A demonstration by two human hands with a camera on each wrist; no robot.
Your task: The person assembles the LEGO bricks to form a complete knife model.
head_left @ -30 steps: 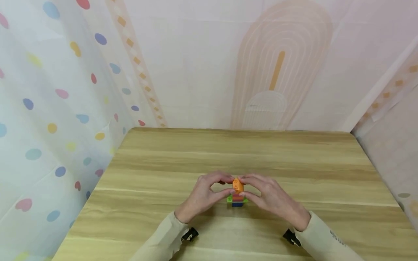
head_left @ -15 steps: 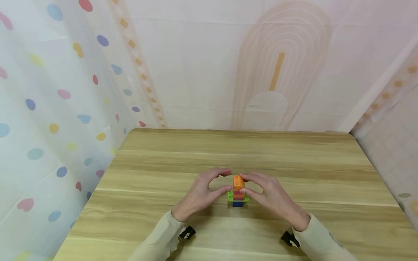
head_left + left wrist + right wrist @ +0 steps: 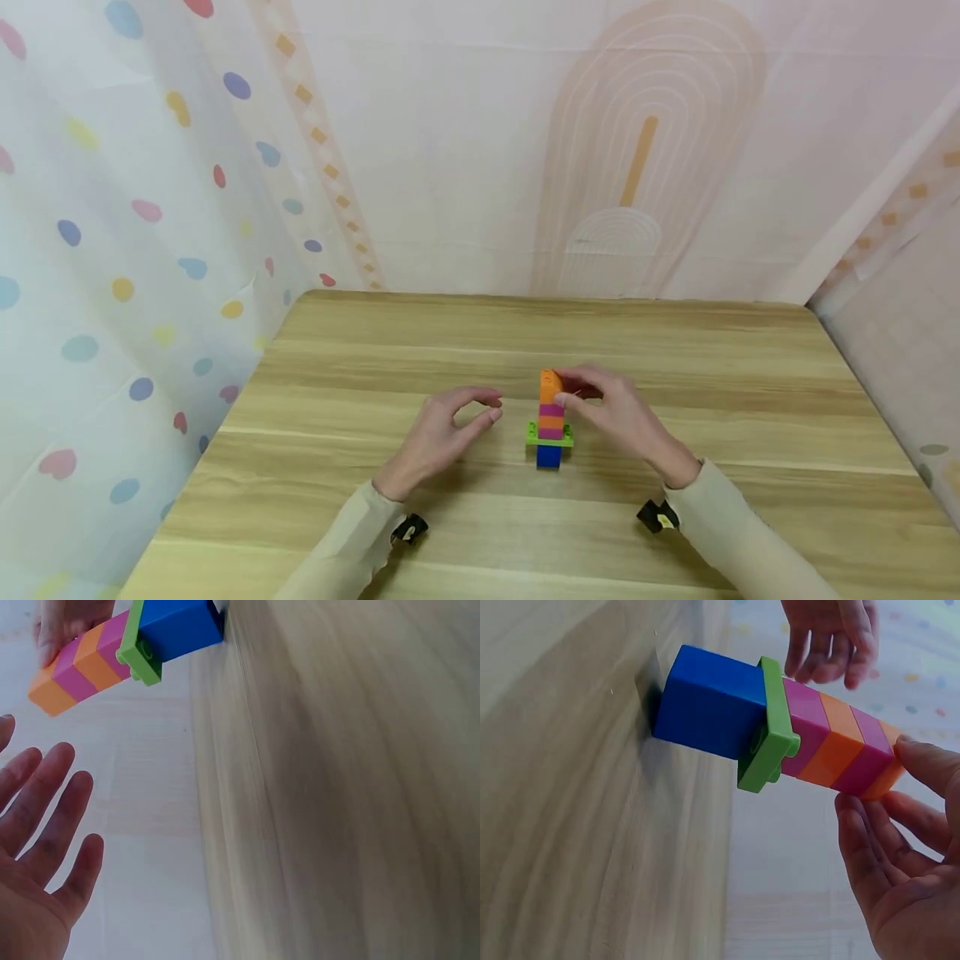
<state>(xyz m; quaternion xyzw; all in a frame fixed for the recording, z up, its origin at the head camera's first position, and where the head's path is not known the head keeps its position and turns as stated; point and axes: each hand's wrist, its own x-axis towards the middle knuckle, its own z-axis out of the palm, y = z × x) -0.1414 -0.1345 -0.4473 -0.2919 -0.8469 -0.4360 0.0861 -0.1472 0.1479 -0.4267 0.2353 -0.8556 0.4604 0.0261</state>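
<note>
A tower of toy building blocks stands in the middle of the head view. Its bottom is a blue block (image 3: 548,456) at the tabletop, with a flat green plate (image 3: 568,436) jutting out on both sides above it. Magenta (image 3: 810,720) and orange blocks alternate higher up. My right hand (image 3: 618,412) pinches the top orange block (image 3: 550,383) between thumb and fingers, from the right side. My left hand (image 3: 438,433) is off to the left, apart from the tower, with fingers relaxed and nothing held.
The wooden table (image 3: 360,350) surrounds the tower. A pale patterned curtain (image 3: 450,167) hangs behind its far edge, and a dotted curtain (image 3: 150,317) hangs along the left. Black wrist devices (image 3: 408,529) show beneath both sleeves.
My left hand has let go of the top orange block and drawn away left. My right hand keeps its hold, and the tower's top has shifted toward the far side, showing more of its blocks.
</note>
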